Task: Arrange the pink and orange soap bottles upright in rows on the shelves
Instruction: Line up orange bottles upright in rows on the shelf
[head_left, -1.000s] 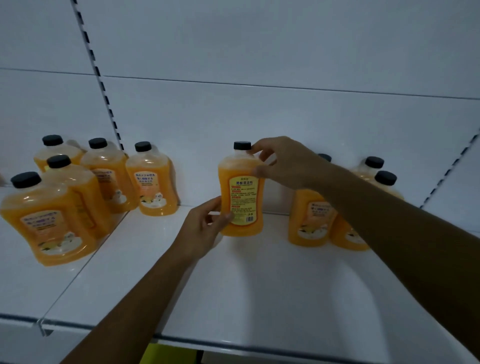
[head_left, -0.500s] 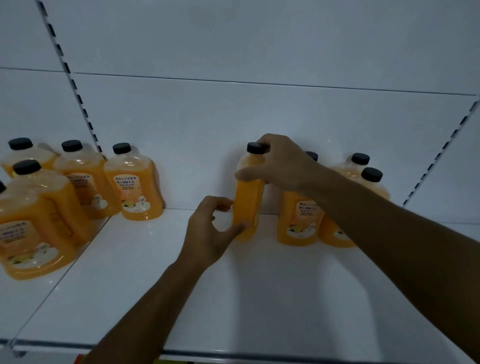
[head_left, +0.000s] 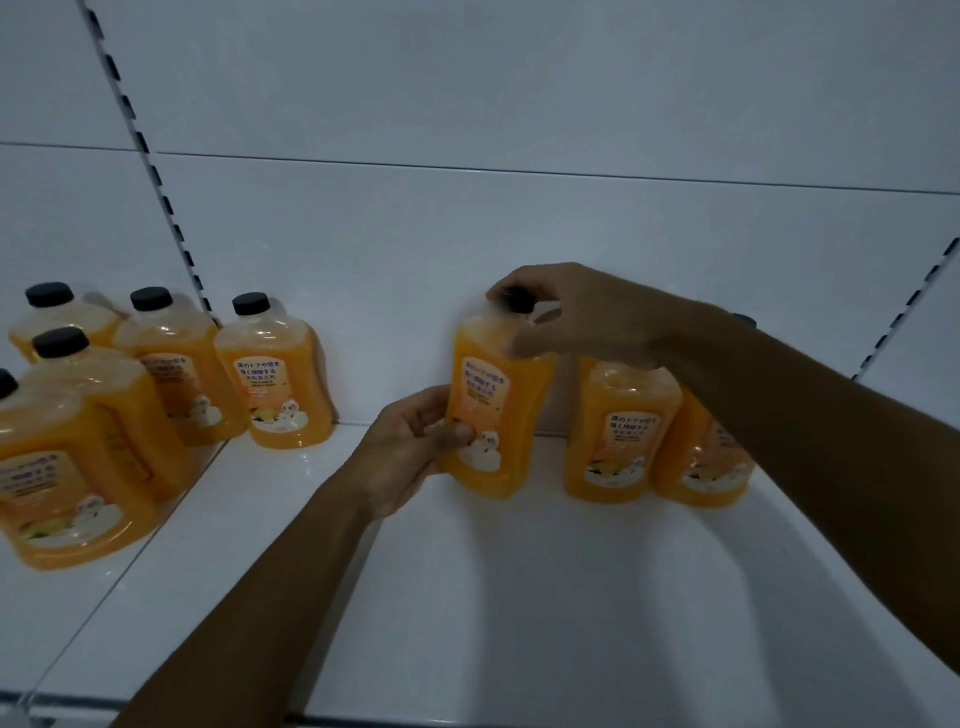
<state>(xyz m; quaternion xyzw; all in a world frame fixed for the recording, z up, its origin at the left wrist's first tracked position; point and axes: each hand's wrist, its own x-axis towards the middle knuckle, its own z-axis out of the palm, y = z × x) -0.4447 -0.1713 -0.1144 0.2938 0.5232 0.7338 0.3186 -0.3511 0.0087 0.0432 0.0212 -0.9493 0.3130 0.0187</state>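
Observation:
An orange soap bottle (head_left: 496, 415) with a black cap stands near the back of the white shelf (head_left: 519, 597), tilted slightly, its front label facing me. My right hand (head_left: 566, 317) grips its cap and neck from above. My left hand (head_left: 415, 449) holds its lower left side, thumb on the label. Just to its right stand two more orange bottles (head_left: 618, 431) (head_left: 701, 462), partly hidden by my right forearm. A lone orange bottle (head_left: 278, 379) stands upright at the back left of this shelf.
Several orange bottles (head_left: 78, 447) stand grouped on the neighbouring shelf section at the left. A slotted upright (head_left: 150, 166) divides the two sections; another slotted upright (head_left: 904, 317) is at the right. The white back wall (head_left: 519, 234) rises behind the bottles. The shelf's front edge (head_left: 363, 719) is at the bottom.
Both hands have turned the held bottle about its upright axis: back label a second ago, narrow side half a second ago, front label now. My right hand shifted up onto the cap.

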